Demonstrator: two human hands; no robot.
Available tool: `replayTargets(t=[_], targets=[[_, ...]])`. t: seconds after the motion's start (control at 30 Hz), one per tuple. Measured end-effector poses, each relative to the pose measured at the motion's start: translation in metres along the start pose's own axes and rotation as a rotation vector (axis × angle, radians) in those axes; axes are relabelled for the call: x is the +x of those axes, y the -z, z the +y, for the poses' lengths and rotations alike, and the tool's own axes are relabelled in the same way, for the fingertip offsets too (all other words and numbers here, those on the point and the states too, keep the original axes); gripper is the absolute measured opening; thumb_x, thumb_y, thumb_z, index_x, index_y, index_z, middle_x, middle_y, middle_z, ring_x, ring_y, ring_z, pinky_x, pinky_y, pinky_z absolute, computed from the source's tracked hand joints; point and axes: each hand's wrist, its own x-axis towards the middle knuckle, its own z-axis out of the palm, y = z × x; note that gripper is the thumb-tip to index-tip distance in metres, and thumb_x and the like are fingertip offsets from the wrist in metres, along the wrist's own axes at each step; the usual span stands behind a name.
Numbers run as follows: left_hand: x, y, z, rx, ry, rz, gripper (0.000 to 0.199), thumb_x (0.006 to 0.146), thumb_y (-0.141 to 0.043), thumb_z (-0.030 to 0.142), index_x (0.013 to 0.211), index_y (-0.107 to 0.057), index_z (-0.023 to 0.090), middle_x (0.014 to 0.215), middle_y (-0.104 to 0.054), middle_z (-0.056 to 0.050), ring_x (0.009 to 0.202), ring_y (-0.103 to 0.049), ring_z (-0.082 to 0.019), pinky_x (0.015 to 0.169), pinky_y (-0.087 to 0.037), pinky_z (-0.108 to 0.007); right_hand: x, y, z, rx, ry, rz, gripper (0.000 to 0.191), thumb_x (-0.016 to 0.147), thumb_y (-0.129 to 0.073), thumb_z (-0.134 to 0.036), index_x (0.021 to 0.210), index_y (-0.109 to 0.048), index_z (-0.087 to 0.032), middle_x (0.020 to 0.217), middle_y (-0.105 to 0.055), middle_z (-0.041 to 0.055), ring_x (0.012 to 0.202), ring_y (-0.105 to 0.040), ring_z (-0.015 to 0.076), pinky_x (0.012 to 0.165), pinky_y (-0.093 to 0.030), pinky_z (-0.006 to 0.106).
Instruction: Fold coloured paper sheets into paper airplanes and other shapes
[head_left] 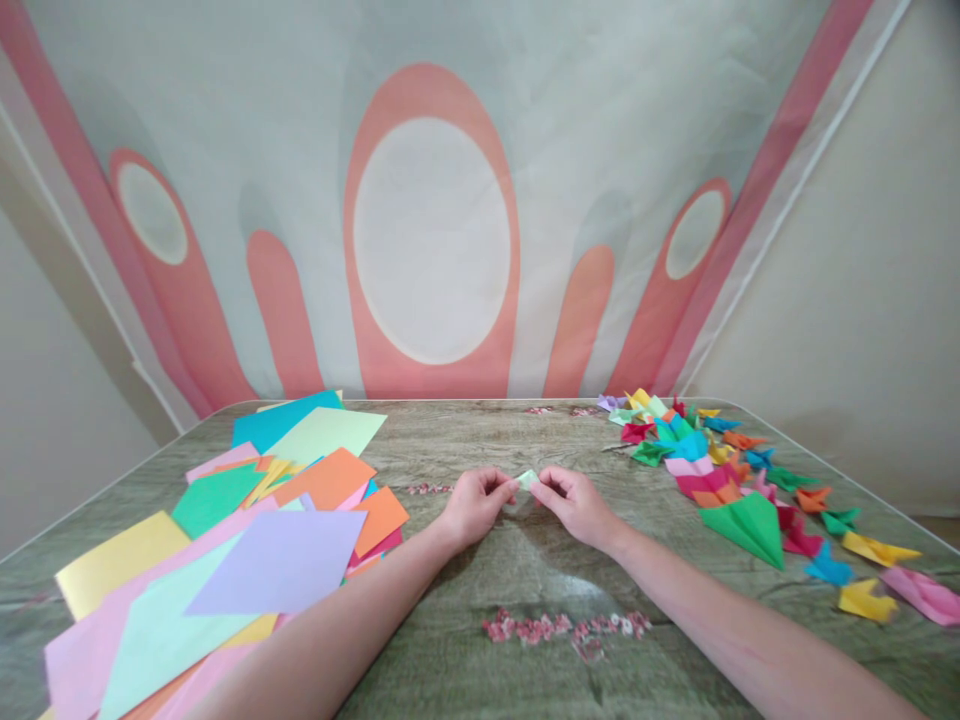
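Note:
A small pale green folded paper [527, 480] is held just above the middle of the table. My left hand [480, 503] pinches its left end between thumb and fingers. At its right end, my right hand [575, 503] grips it the same way, fingers curled. The two hands are close together with only the paper between them. Parts of the paper under the fingertips are hidden.
Loose coloured sheets, among them a purple one [281, 562] and an orange one [326, 480], overlap on the left of the wooden-patterned table [450, 430]. Folded paper shapes, including a large green one [748, 528], lie along the right. A printed backdrop [431, 240] stands behind.

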Motion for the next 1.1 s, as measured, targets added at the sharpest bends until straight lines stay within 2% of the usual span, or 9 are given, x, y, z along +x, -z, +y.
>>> replayTargets(t=[0.13, 0.37, 0.57, 0.7, 0.8, 0.93, 1.1], targets=[[0.0009, -0.0016, -0.0016, -0.060, 0.003, 0.018, 0.030, 0.076, -0.056, 0.041, 0.067, -0.061, 0.012, 0.061, -0.060, -0.001, 0.057, -0.050, -0.011, 0.056, -0.037, -0.021, 0.0004, -0.0016, -0.0008, 0.005, -0.023, 0.027, 0.028, 0.084, -0.050, -0.038, 0.065, -0.052, -0.018, 0.059, -0.053, -0.0028, 0.057, -0.047, 0.0115, 0.058, -0.035, 0.024], [0.0036, 0.0011, -0.0052, -0.100, 0.033, 0.103, 0.033, 0.075, -0.055, 0.045, 0.066, -0.061, 0.014, 0.059, -0.059, 0.000, 0.054, -0.048, -0.010, 0.053, -0.035, -0.021, 0.0020, -0.0004, 0.0033, 0.159, -0.072, -0.024, 0.027, 0.086, -0.047, -0.040, 0.073, -0.057, -0.018, 0.067, -0.058, -0.0007, 0.063, -0.050, 0.0129, 0.061, -0.037, 0.024], [0.0026, 0.0009, -0.0037, -0.097, 0.029, 0.076, 0.032, 0.075, -0.056, 0.044, 0.065, -0.061, 0.013, 0.059, -0.059, 0.000, 0.054, -0.048, -0.010, 0.053, -0.035, -0.020, 0.0009, 0.0033, 0.0017, 0.135, -0.031, 0.009, 0.023, 0.084, -0.051, -0.035, 0.069, -0.052, -0.018, 0.061, -0.051, -0.0032, 0.059, -0.046, 0.0116, 0.059, -0.035, 0.024], [0.0040, 0.0012, -0.0068, -0.100, 0.010, 0.096, 0.030, 0.076, -0.056, 0.042, 0.069, -0.063, 0.013, 0.064, -0.062, -0.001, 0.059, -0.053, -0.011, 0.058, -0.039, -0.021, 0.0014, 0.0010, 0.0014, 0.066, -0.020, 0.053, 0.024, 0.085, -0.049, -0.037, 0.071, -0.054, -0.018, 0.064, -0.054, -0.0020, 0.062, -0.048, 0.0126, 0.061, -0.037, 0.025], [0.0050, 0.0016, -0.0096, -0.091, -0.003, 0.112, 0.030, 0.077, -0.055, 0.041, 0.072, -0.065, 0.013, 0.068, -0.065, -0.002, 0.063, -0.056, -0.013, 0.061, -0.041, -0.022, 0.0026, -0.0007, 0.0030, 0.119, -0.060, 0.042, 0.028, 0.086, -0.046, -0.041, 0.075, -0.057, -0.018, 0.069, -0.058, -0.0001, 0.067, -0.052, 0.0143, 0.063, -0.039, 0.025], [0.0040, 0.0010, -0.0103, -0.063, -0.040, 0.091, 0.028, 0.079, -0.054, 0.038, 0.080, -0.068, 0.014, 0.074, -0.068, -0.003, 0.069, -0.059, -0.016, 0.066, -0.044, -0.024, 0.0035, -0.0011, 0.0046, 0.233, -0.068, 0.102, 0.028, 0.086, -0.046, -0.043, 0.083, -0.057, -0.018, 0.078, -0.061, 0.0018, 0.078, -0.057, 0.0168, 0.070, -0.043, 0.027], [0.0019, -0.0002, -0.0102, -0.051, -0.074, 0.052, 0.029, 0.080, -0.053, 0.036, 0.093, -0.069, 0.015, 0.085, -0.070, -0.004, 0.077, -0.061, -0.017, 0.070, -0.047, -0.025, 0.0023, -0.0017, 0.0037, 0.230, -0.062, 0.110, 0.027, 0.084, -0.050, -0.043, 0.088, -0.058, -0.018, 0.080, -0.062, 0.0028, 0.074, -0.057, 0.0164, 0.070, -0.045, 0.028]])
